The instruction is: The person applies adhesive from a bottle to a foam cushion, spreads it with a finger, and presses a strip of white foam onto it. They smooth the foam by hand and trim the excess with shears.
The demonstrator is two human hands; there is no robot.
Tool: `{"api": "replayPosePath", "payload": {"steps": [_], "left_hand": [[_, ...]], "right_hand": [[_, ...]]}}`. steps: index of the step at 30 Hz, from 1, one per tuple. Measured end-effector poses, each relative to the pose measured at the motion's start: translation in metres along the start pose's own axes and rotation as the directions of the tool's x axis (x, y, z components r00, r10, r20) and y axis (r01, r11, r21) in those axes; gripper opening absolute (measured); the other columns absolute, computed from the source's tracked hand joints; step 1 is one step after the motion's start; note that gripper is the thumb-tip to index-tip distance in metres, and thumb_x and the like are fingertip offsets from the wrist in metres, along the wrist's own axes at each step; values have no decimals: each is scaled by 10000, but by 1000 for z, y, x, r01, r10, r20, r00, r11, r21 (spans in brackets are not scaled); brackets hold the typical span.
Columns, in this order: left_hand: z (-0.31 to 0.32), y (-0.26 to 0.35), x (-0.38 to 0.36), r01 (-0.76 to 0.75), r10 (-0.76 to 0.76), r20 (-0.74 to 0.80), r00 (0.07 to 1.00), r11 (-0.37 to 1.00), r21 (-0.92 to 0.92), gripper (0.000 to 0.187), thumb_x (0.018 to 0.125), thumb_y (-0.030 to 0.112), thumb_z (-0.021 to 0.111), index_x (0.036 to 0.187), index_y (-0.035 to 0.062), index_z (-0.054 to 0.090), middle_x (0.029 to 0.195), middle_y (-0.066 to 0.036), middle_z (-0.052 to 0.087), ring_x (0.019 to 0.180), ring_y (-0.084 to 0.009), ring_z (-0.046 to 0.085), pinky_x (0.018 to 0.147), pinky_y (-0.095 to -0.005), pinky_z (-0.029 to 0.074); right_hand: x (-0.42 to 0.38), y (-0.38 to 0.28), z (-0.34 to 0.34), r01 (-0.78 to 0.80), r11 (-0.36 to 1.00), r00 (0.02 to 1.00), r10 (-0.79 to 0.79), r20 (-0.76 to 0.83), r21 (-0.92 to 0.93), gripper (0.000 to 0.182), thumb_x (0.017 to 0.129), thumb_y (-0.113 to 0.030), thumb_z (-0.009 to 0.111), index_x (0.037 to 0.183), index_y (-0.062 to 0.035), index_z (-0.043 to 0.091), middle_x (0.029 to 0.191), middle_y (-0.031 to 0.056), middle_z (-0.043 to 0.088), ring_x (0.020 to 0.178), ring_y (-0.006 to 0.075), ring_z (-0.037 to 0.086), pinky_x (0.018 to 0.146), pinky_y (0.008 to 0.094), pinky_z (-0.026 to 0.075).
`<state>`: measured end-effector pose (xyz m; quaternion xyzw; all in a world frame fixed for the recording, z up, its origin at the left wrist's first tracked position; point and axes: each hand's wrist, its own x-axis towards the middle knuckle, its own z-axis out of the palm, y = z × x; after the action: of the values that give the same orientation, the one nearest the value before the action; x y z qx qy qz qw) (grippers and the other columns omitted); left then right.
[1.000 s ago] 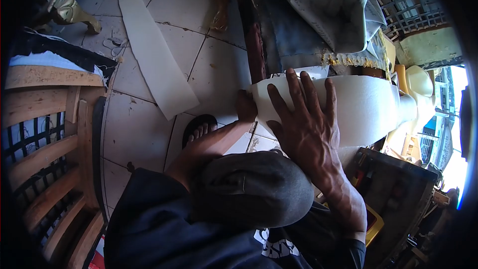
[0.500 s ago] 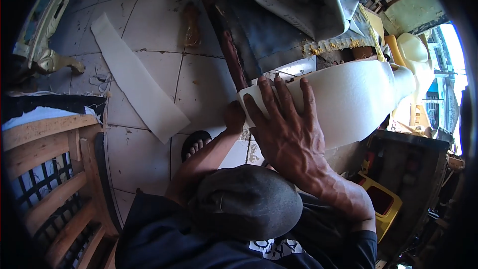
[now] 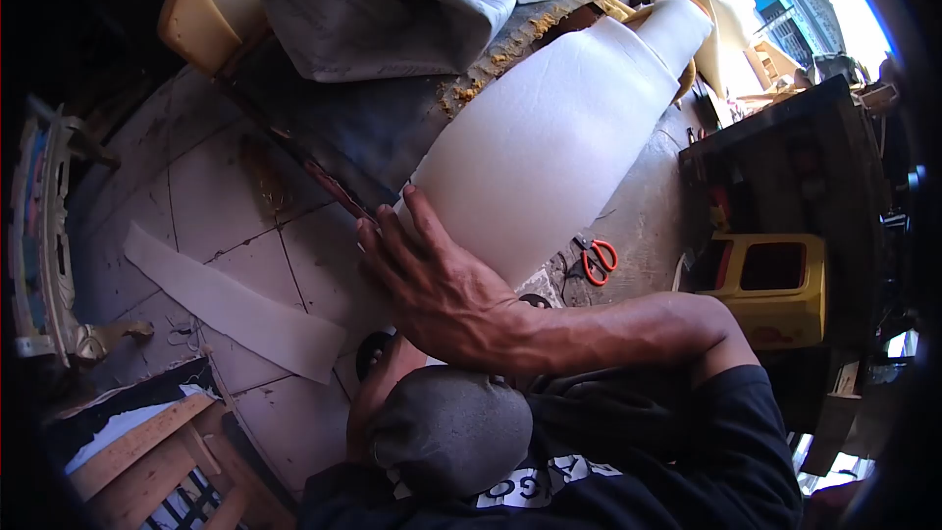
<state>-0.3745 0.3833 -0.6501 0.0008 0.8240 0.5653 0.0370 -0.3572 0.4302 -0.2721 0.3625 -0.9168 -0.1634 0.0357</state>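
A large white foam sheet (image 3: 545, 137), smooth and rounded, lies over a piece that it mostly hides. My right hand (image 3: 446, 285) rests on its near-left end, fingers stretched out and slightly apart, tips at the edge. Below that hand, my left forearm (image 3: 378, 388) shows beside the cap. My left hand itself is hidden behind the right hand and wrist, so its fingers do not show. Dark upholstery (image 3: 343, 123) with a worn, reddish edge lies just beyond the foam's left side.
Orange-handled scissors (image 3: 597, 260) lie on the floor, right of the foam. A long white foam strip (image 3: 235, 304) is on the tiles at left. Grey printed cloth (image 3: 392, 10) is heaped at the back. A yellow box-like object (image 3: 775, 290) stands right; a wooden slatted frame (image 3: 147, 447) stands lower left.
The view has turned and shifted, so the foam now slants up to the right and the scissors show. My right hand stays at the foam's end; my left hand has gone out of sight behind it.
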Motion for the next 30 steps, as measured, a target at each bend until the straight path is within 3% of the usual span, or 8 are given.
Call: {"api": "replayPosePath", "payload": {"steps": [5, 11, 14, 18, 21, 23, 25, 30], "left_hand": [[-7, 2, -10, -1, 1, 66, 998, 1000, 8, 323, 1023, 259, 507, 1124, -2, 668, 1191, -192, 622, 1072, -338, 638, 895, -454, 518], [-28, 0, -13, 2, -5, 119, 993, 1000, 24, 336, 1043, 258, 488, 1169, -5, 655, 1271, -179, 590, 1133, -322, 613, 942, -440, 504], [-48, -7, -14, 10, -17, 174, 985, 999, 40, 343, 1053, 257, 478, 1191, -7, 648, 1311, -172, 574, 1164, -313, 600, 966, -434, 497], [-110, -5, 8, -79, 59, 223, 973, 993, 85, 353, 1066, 256, 466, 1221, -9, 639, 1365, -163, 552, 1204, -303, 583, 997, -425, 488], [-172, 56, 57, -321, 325, -35, 945, 943, 89, 360, 1076, 255, 456, 1244, -11, 632, 1405, -156, 536, 1235, -295, 570, 1021, -418, 480], [-181, 199, 92, -130, 17, -385, 923, 954, -269, 356, 1083, 269, 470, 1234, -11, 629, 1298, -137, 591, 1161, -243, 575, 1018, -380, 462], [-180, 303, 112, -230, 220, -174, 960, 972, -40, 415, 1075, 361, 476, 1288, 37, 624, 1134, -65, 650, 1076, -178, 595, 1021, -334, 432], [-93, 441, 162, -313, 218, 397, 892, 929, 194, 503, 1062, 473, 502, 1302, 50, 631, 1133, -51, 660, 1015, -144, 591, 915, -297, 452]], "right_hand": [[-11, 23, 9, 28, 989, 998, -18, -68, 148, 558, 961, -350, 569, 1470, -124, 531, 1564, 177, 445, 1498, 353, 350, 1243, 671, 146], [-52, 105, 0, -84, 928, 963, 169, -208, 363, 696, 993, -715, 353, 1501, -265, 506, 1624, 64, 394, 1529, 285, 310, 1236, 669, 149], [-61, 147, 11, -324, 859, 906, 402, -132, 398, 746, 981, -758, 301, 1521, -276, 481, 1630, 71, 381, 1529, 305, 304, 1242, 644, 157], [-101, 211, 40, -603, 561, 425, 828, -367, 567, 664, 1020, -609, 450, 1484, -140, 518, 1509, 167, 518, 1425, 343, 457, 1167, 555, 351], [-141, 220, 54, -350, 246, -24, 962, -271, 904, 575, 996, -394, 647, 1393, 11, 548, 1310, 209, 644, 1182, 287, 647, 983, 391, 532], [-155, 222, 80, -210, 57, -99, 992, -80, 976, 552, 988, -372, 663, 1342, 39, 560, 1264, 199, 651, 1115, 260, 659, 942, 384, 550], [-158, 219, 90, 79, -264, -109, 956, 272, 961, 510, 969, -353, 697, 1238, 64, 575, 1141, 154, 653, 980, 202, 656, 836, 368, 586], [-151, 220, 105, 319, -233, -110, 954, 280, 919, 546, 956, -302, 727, 1307, 54, 506, 1098, 138, 652, 902, 169, 651, 772, 319, 580]]}}
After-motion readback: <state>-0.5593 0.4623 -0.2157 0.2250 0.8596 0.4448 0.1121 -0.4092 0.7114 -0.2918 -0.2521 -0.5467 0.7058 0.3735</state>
